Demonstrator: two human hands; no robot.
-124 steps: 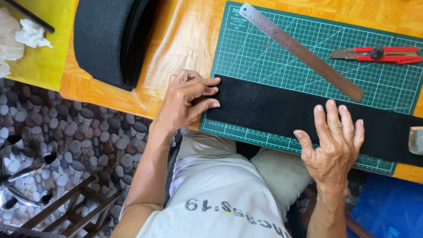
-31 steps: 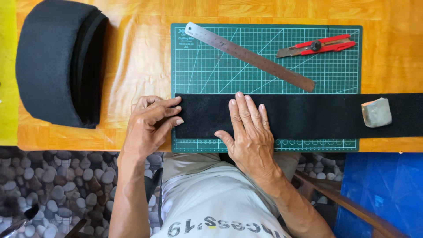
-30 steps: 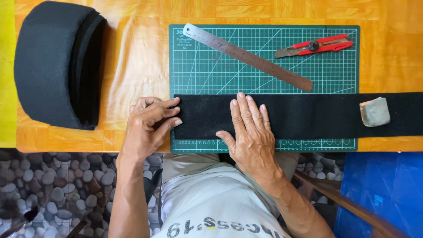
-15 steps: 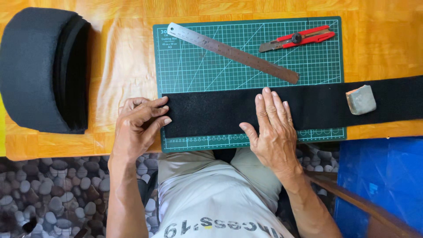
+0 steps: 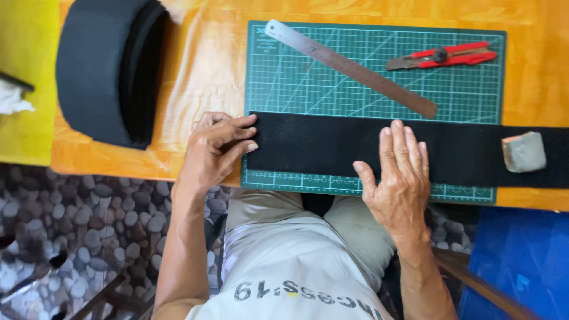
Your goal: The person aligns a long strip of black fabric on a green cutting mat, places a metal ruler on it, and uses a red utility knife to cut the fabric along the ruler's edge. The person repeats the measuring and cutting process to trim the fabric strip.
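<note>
Fingers spread flat — both hands [image 5: 398, 178] [image 5: 216, 151] pressing black strip [image 5: 320, 145] on cutting mat [image 5: 332, 77].

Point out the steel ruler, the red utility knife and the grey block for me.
steel ruler [image 5: 351, 69], head view, middle of the blade.
red utility knife [image 5: 443, 56], head view, on the handle by the slider.
grey block [image 5: 524, 152], head view, centre of its top face.

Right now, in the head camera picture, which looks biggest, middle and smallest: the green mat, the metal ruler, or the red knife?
1. Green mat, by far the biggest.
2. Metal ruler, long and thin, lying slantwise on the mat.
3. Red knife, the smallest, shorter than the ruler.
All three lie flat at about the same nearness, so the order is safe.
</note>
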